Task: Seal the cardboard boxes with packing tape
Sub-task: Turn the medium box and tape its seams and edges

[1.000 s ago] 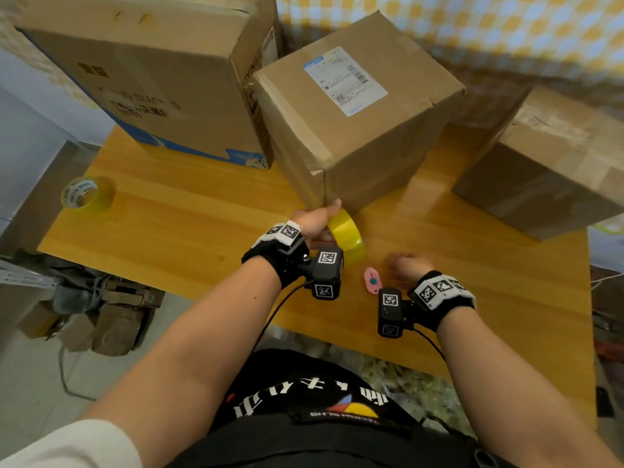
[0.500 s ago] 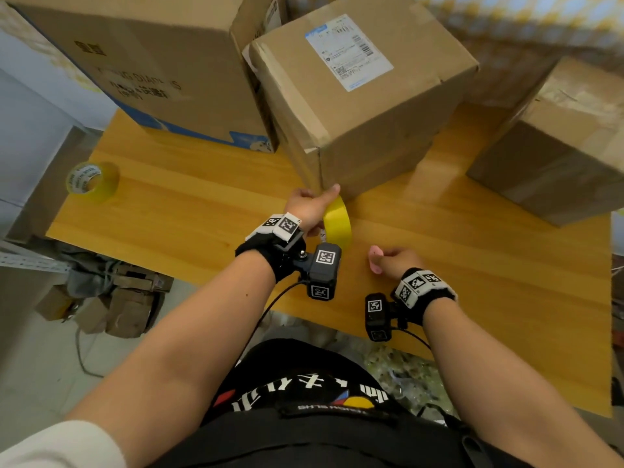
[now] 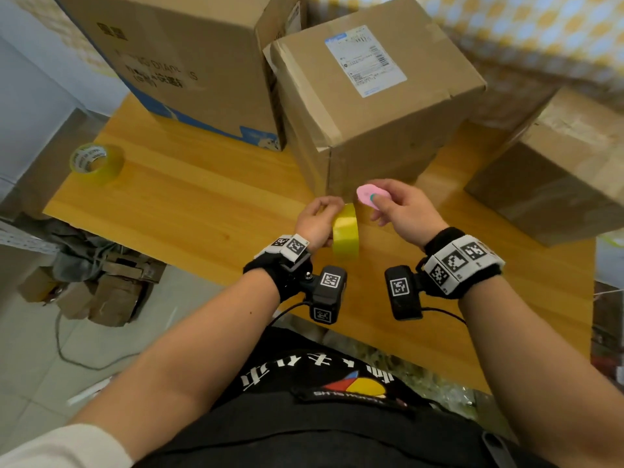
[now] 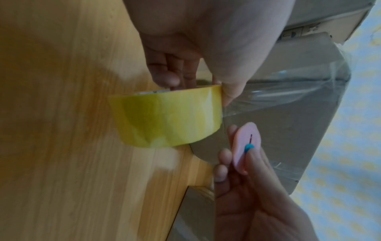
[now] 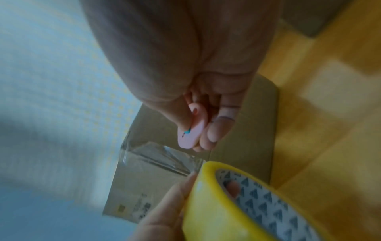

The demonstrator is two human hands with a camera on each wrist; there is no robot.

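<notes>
At the far left of the tabletop [image 3: 189, 211] a spare roll [image 3: 97, 162] of tape lies flat near the edge. Behind it a big box [image 3: 189, 62] with blue print stands at the back, touching the middle box [image 3: 378, 106], which carries a white label [image 3: 366, 60] on top. My left hand [image 3: 315, 221] grips the yellow tape roll [image 3: 346, 234] on edge just in front of that middle box's near corner, fingers curled through the core and thumb on the outer face. From the left wrist view, a clear strip [image 4: 274, 96] of tape runs from the roll up onto the side of the box. My right hand [image 3: 401, 211] is just beside the roll, raised off the tabletop, pinching a small pink cutter [image 3: 373, 194] between thumb and fingers; my thumb sits on its teal slider [image 4: 248, 148]. The cutter is close to the stretched strip, but I cannot tell whether it touches it. The two hands are near each other, not touching. At the far right a third box [image 3: 553, 177] sits apart, its top covered in tape.
</notes>
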